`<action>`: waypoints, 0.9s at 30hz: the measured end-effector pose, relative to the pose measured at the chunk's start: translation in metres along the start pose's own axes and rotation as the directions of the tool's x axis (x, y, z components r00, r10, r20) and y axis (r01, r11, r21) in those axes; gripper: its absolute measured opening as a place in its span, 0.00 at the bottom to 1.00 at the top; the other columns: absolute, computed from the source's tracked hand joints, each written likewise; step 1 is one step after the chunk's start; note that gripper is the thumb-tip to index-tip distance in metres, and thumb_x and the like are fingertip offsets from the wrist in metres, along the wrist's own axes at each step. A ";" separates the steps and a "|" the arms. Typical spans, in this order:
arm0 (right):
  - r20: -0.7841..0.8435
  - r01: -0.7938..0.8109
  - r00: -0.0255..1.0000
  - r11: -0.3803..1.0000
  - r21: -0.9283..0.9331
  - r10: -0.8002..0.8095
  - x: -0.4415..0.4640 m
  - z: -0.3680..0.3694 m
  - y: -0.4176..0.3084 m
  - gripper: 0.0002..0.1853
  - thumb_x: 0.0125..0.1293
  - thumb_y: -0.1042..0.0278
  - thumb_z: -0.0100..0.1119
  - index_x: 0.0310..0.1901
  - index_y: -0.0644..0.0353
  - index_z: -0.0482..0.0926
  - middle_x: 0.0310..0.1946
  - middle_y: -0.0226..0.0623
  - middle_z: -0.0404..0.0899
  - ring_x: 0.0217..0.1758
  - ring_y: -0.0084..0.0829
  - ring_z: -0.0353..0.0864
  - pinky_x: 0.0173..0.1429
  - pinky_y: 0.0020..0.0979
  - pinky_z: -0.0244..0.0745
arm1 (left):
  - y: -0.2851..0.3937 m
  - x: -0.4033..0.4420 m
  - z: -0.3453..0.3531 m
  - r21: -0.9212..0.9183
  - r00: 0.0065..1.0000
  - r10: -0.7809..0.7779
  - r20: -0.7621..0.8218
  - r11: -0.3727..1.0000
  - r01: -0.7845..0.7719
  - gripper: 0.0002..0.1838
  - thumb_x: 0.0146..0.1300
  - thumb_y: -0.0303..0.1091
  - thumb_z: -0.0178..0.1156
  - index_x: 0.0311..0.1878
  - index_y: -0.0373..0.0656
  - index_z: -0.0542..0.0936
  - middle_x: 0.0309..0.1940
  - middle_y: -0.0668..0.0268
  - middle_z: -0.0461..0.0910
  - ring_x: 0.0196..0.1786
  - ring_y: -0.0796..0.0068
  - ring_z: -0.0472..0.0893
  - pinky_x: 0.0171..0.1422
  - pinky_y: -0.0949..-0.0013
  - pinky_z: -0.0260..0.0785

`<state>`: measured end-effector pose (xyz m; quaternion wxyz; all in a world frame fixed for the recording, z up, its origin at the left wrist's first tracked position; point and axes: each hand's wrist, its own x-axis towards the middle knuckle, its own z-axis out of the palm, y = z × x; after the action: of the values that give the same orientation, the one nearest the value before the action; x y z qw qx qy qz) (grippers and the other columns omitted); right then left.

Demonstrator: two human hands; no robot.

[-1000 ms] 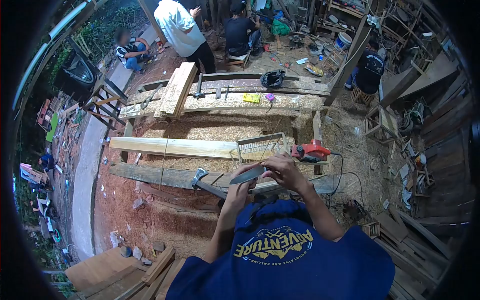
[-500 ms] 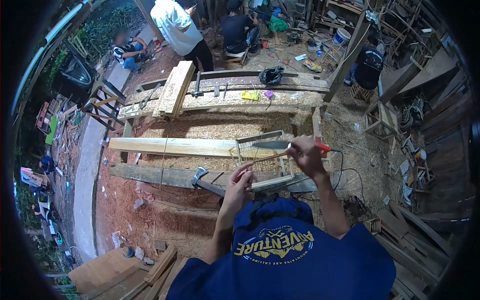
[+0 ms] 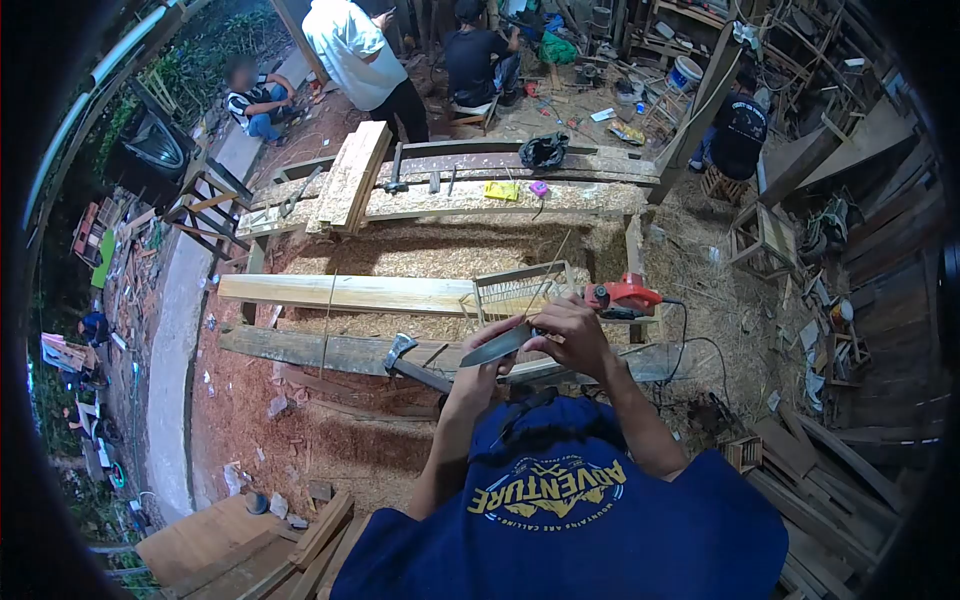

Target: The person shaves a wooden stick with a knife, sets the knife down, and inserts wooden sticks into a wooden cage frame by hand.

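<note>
The surface (image 3: 590, 203), built of long timber boards, spans an open-sided workshop; shavings cover it and the floor (image 3: 410, 252). Several people sit or stand at the far side. A smooth, pale plank (image 3: 390, 294) lies parallel to a dark, weathered beam (image 3: 285, 346); an axe (image 3: 402, 346) with a grey metal head rests on the beam. Near the hands are a rectangular wooden frame (image 3: 520, 273) with thin rods and a red power tool (image 3: 625, 294) with a black cord. The right hand (image 3: 572, 332) has its grip closed around the handle of a knife (image 3: 492, 347). The blade is broad, grey and tapered, and lies across the left hand (image 3: 481, 376). The left grip is narrow, holding a thin strip (image 3: 550, 270), slender and straight, which projects obliquely beyond the fingers; the blade partly hides this grip.
</note>
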<state>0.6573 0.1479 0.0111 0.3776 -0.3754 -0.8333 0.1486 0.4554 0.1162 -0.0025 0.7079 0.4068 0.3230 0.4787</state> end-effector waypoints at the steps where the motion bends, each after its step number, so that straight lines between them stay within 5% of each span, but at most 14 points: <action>1: 0.002 -0.001 1.000 1.000 -0.013 0.001 -0.001 0.000 0.000 0.19 0.54 0.51 0.71 0.34 0.60 0.83 0.29 0.35 0.80 0.35 0.41 0.78 0.45 0.38 0.68 | 0.000 -0.001 -0.001 -0.014 0.999 0.011 0.033 1.000 -0.010 0.21 0.73 0.32 0.53 0.66 0.35 0.74 0.31 0.74 0.73 0.29 0.89 0.65 0.31 0.81 0.55; 16: -0.020 0.025 0.999 0.998 -0.050 -0.026 0.004 -0.010 0.002 0.19 0.57 0.47 0.69 0.36 0.57 0.84 0.29 0.34 0.80 0.36 0.38 0.79 0.47 0.38 0.68 | 0.017 -0.003 0.010 0.024 0.997 -0.075 -0.036 0.997 0.076 0.23 0.72 0.27 0.50 0.69 0.36 0.71 0.30 0.75 0.71 0.28 0.89 0.63 0.30 0.81 0.56; 19: -0.064 -0.082 0.995 0.995 -0.055 0.078 0.000 -0.019 0.010 0.20 0.57 0.47 0.69 0.37 0.58 0.83 0.30 0.35 0.81 0.37 0.38 0.79 0.49 0.40 0.68 | 0.017 -0.004 0.005 -0.151 0.988 -0.111 -0.104 0.984 0.095 0.20 0.73 0.28 0.54 0.66 0.36 0.74 0.30 0.74 0.71 0.28 0.89 0.63 0.29 0.81 0.56; 27: -0.065 -0.144 0.989 0.982 -0.125 0.136 -0.002 -0.034 0.012 0.22 0.57 0.44 0.68 0.38 0.58 0.83 0.30 0.35 0.81 0.38 0.40 0.80 0.51 0.40 0.68 | 0.014 -0.007 0.002 -0.099 0.980 -0.133 -0.148 0.988 0.119 0.12 0.73 0.31 0.57 0.55 0.38 0.79 0.28 0.75 0.69 0.27 0.88 0.63 0.28 0.81 0.54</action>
<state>0.6898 0.1535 0.0269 0.3643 -0.4609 -0.8018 0.1098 0.4492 0.1116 0.0116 0.7271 0.3152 0.3803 0.4768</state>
